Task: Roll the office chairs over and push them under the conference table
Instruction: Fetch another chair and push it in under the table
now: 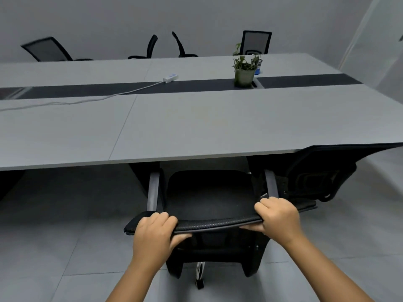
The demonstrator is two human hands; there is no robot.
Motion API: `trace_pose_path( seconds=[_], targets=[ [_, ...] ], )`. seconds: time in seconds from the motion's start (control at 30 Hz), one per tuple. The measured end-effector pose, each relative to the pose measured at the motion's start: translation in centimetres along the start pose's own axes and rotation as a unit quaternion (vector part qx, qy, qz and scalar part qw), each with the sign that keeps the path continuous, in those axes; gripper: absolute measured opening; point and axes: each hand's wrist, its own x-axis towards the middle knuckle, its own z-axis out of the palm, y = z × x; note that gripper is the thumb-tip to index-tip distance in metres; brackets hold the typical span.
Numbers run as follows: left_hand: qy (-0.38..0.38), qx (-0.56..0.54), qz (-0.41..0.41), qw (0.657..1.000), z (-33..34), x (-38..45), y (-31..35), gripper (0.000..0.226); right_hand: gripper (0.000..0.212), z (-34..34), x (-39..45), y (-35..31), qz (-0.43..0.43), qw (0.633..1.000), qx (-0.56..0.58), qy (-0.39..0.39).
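Note:
A black mesh office chair (209,197) stands right in front of me, its seat partly under the near edge of the grey conference table (174,127). My left hand (154,232) grips the left end of the chair's backrest top. My right hand (277,216) grips the right end of the same top edge. A second black chair (316,171) sits close on the right, its back against the table edge. Several more black chairs (50,50) stand along the table's far side, one of them (256,42) at the back right.
A potted plant (244,70) and a white power strip (170,77) with a long cable lie on the tabletop near its dark centre strip (130,89). Grey tiled floor (65,247) spreads to my left and right. A glass partition (370,35) stands at far right.

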Motion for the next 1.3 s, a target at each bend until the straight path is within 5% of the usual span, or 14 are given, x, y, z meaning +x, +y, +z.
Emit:
trace_pose_path(
  seconds=[0.53, 0.87, 1.1, 1.3],
  targets=[
    [0.021, 0.021, 0.046, 0.999, 7.1, 13.0, -10.7, 0.069, 0.063, 11.7, 14.9, 2.6, 0.012, 0.999, 0.027, -0.013],
    [0.075, -0.003, 0.083, 0.994, 10.9, 18.4, -20.9, 0.059, 0.066, 17.4, 21.4, -1.2, 0.035, 0.997, 0.013, 0.061],
    [0.131, 0.001, 0.121, 0.984, 11.8, 18.9, -21.6, 0.047, 0.066, 17.5, 21.6, -1.3, 0.039, 0.995, 0.005, 0.095],
    [0.106, -0.041, 0.061, 0.992, 11.2, 18.5, -20.5, 0.049, 0.065, 16.8, 21.6, -1.6, 0.068, 0.994, 0.048, 0.069]
  ],
)
